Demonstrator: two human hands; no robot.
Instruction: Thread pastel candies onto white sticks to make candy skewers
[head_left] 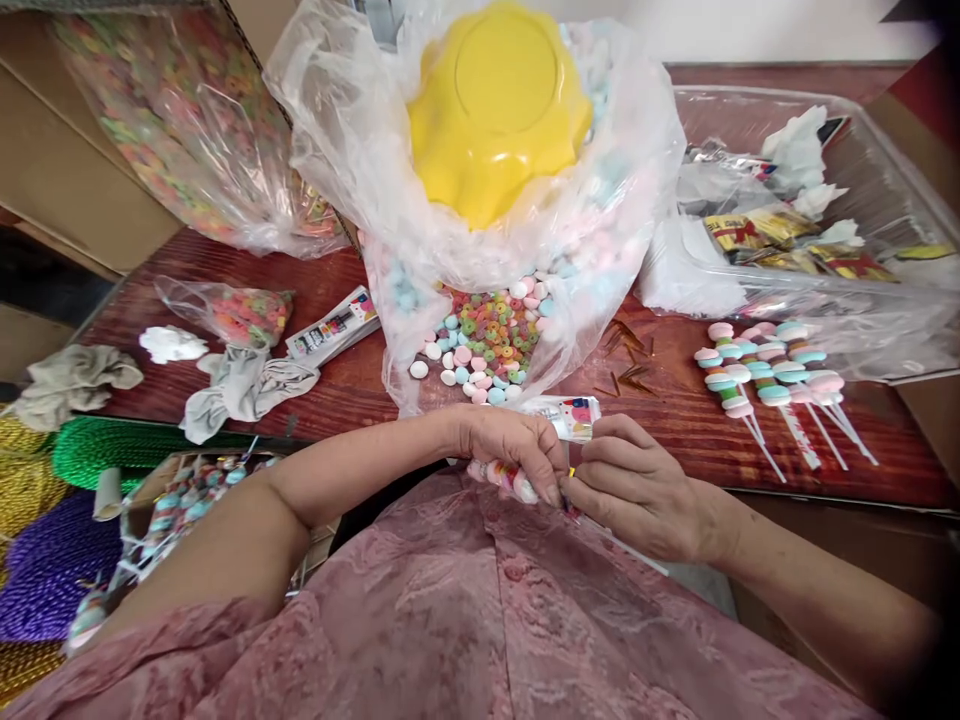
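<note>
Close against my body, my left hand [517, 450] is closed around a candy skewer [504, 478] threaded with pink, white and coloured sweets. Its white stick [637, 553] runs out below my right hand [645, 490]. Both sets of fingertips meet at the lower end of the sweets. A small yellow-gold bit, apparently a twist tie [571, 472], shows at the pinched fingers of my right hand; most of it is hidden. Just beyond my hands lies a packet of printed clear bags [568, 415]. Several loose gold twist ties [630, 360] are scattered on the table.
Candy rings [499, 335] and pastel sweets spill from a large plastic bag [330, 110] under a yellow bowl [495, 110]. Several finished skewers [769, 370] lie right, near a clear tray [892, 290]. Gloves [244, 390] lie left; a box of skewers [187, 500] stands below the table edge.
</note>
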